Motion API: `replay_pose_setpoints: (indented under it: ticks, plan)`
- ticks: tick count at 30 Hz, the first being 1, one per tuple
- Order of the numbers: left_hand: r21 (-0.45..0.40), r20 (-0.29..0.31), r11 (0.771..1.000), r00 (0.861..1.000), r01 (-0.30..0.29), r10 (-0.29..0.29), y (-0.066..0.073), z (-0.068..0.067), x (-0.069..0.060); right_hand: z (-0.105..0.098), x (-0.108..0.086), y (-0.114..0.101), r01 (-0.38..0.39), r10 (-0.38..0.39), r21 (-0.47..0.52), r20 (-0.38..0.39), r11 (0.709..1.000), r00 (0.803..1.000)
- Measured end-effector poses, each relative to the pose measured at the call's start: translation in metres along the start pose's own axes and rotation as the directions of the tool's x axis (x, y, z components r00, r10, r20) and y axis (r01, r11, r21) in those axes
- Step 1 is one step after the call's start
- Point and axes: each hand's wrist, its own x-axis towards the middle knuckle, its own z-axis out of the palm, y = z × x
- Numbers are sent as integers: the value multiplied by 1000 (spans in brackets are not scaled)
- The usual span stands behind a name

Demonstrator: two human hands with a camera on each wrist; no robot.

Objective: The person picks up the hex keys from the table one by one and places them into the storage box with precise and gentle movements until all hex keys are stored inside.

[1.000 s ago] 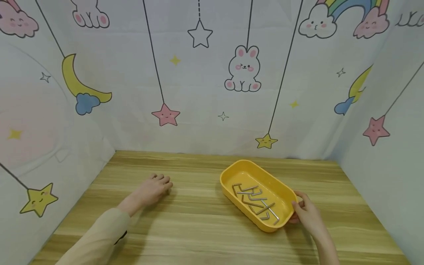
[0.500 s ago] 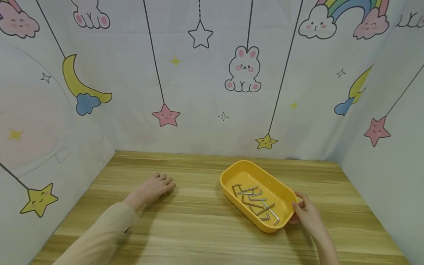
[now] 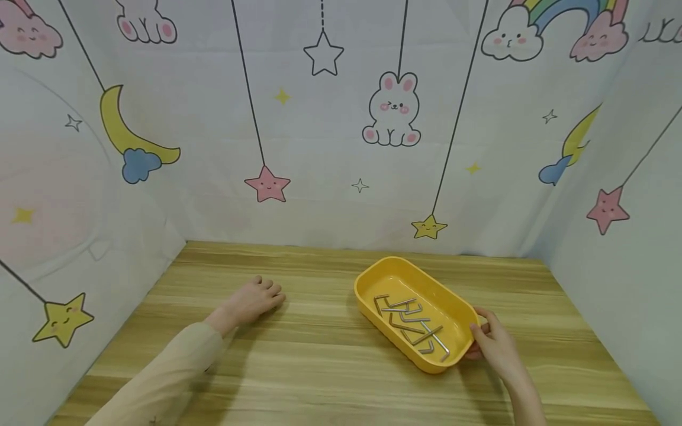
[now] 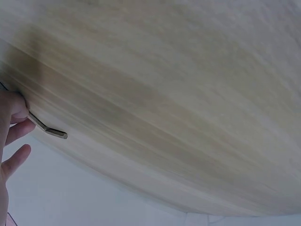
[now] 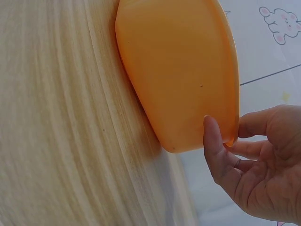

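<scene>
A yellow plastic tray (image 3: pixel 453 296) stands at an angle on the table, with several metal hex keys (image 3: pixel 415 319) lying loose inside it. My right hand (image 3: pixel 495 343) grips the tray's near right end. In the right wrist view, that hand's fingers (image 5: pixel 212 141) press on the outer wall of the tray (image 5: pixel 178 75) and others curl at its rim. Left of the tray and apart from it, my left hand (image 3: pixel 254 303) is low over the table. In the left wrist view the left hand (image 4: pixel 11 127) pinches a hex key (image 4: pixel 49 129), whose bent end sticks out past the fingers.
The wood-grain table (image 3: pixel 314 355) is bounded by a white curtain (image 3: pixel 319 136) printed with stars, bunnies and clouds at the back and both sides. The tray sits a short way in front of the back curtain.
My left hand has drifted slightly to the right over the table, its sleeve following. The right hand and the tray stay where they were.
</scene>
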Motion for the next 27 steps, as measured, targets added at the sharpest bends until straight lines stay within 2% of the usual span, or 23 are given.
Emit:
replay_pose_setpoints:
  ticks: [10,19,27]
  plan:
    - [6,24,1000,1000,-2,2,3,-3,4,-1,-1,0,1,-1,11,-7,1000,1000]
    - [-7,36,1000,999,18,-18,4,-2,2,1,-2,-1,7,-7,-6,-2,1000,1000]
    - [5,-84,1000,996,9,-9,10,-2,9,1,-2,-1,7,-7,2,-5,1000,1000]
